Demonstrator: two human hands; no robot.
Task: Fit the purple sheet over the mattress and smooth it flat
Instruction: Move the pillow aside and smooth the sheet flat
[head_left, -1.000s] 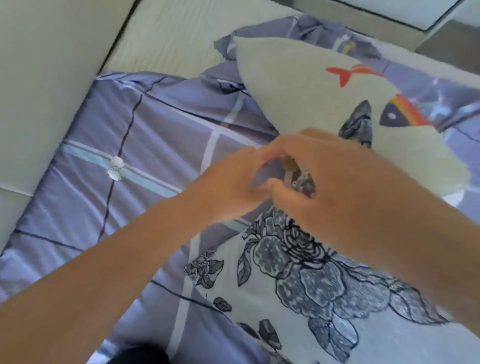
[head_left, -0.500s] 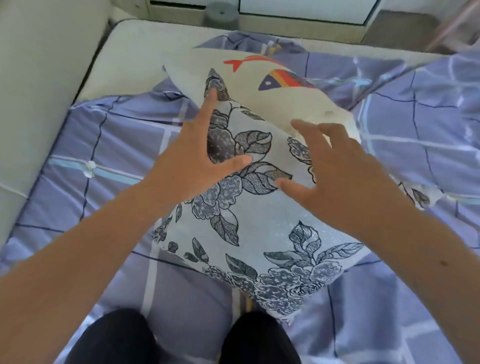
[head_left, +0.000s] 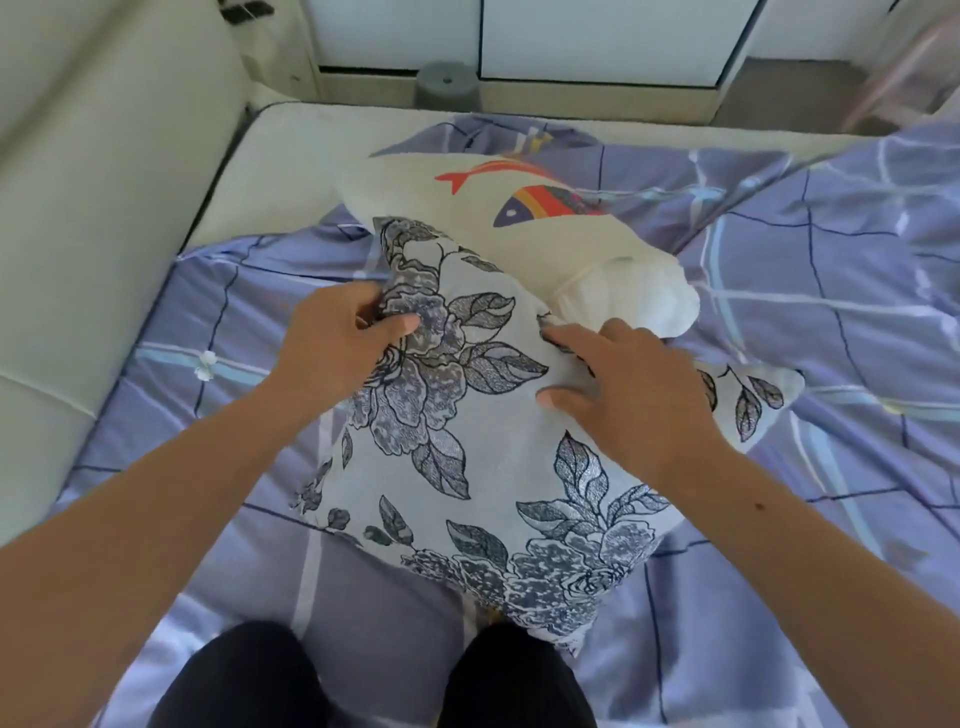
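**Person: clothing and visible marks**

Arms: the left forearm (head_left: 156, 519) enters from the lower left of the frame and the right forearm (head_left: 810, 530) from the lower right. Both are bare from the frame edge to the wrist.

Hands: the left hand (head_left: 337, 348) and right hand (head_left: 623, 384) are bare. The thumbnails visible are short and plain.

Marks: one small dark spot (head_left: 760, 505) sits on the upper surface of the right forearm.

Legs: black trousers (head_left: 249, 680) cover both knees at the bottom centre of the frame. The cloth is plain, and its weave and seams are too dark to make out.
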